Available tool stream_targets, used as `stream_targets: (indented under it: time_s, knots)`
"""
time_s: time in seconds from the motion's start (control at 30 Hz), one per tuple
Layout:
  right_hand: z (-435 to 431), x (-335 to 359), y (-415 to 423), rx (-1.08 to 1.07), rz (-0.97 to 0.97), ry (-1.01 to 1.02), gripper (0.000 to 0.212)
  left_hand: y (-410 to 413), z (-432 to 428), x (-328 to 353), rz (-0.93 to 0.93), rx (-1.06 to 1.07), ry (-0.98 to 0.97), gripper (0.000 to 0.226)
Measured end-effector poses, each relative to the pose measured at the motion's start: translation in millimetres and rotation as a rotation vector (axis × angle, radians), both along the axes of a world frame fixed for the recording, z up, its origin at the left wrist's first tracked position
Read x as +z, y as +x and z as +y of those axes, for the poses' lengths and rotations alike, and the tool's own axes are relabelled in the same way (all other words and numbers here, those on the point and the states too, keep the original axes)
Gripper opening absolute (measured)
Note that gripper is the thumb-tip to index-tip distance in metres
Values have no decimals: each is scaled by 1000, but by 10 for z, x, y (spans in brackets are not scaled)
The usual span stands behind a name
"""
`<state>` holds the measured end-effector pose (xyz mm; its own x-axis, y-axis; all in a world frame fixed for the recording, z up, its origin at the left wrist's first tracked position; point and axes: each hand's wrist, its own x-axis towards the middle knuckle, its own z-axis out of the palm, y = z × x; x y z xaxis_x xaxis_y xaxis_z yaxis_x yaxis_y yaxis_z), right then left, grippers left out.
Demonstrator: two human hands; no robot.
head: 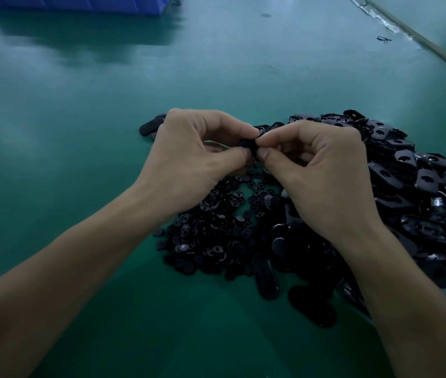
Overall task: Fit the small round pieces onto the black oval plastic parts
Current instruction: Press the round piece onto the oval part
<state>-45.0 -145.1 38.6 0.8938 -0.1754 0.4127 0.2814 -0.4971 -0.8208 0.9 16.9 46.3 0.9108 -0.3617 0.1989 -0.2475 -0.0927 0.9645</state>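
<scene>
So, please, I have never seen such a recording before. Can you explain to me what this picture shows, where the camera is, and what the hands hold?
There is no machine here: a person works with two bare hands. The one picture comes from a camera worn on the person's head, looking down. The left hand and the right hand meet above a green table. Their fingers pinch one small black piece between them. It is mostly hidden, so I cannot tell which part it is. Under the hands lies a heap of small round pieces. To the right is a bigger heap of black oval parts. A blue bin stands at the far left.
</scene>
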Motion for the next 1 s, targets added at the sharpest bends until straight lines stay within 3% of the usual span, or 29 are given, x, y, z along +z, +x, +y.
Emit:
stream_targets:
  time_s: [0.67,0.87,1.0]
  knots:
    - [143,16,-82,-79,68,-150,21,-34,-9,-74,-396,114,285,26]
    - [159,44,-99,22,114,-66,17,23,9,-91,-400,139,329,24]
    - [133,43,-78,-43,57,-131,19,48,3,-119,-317,122,284,22]
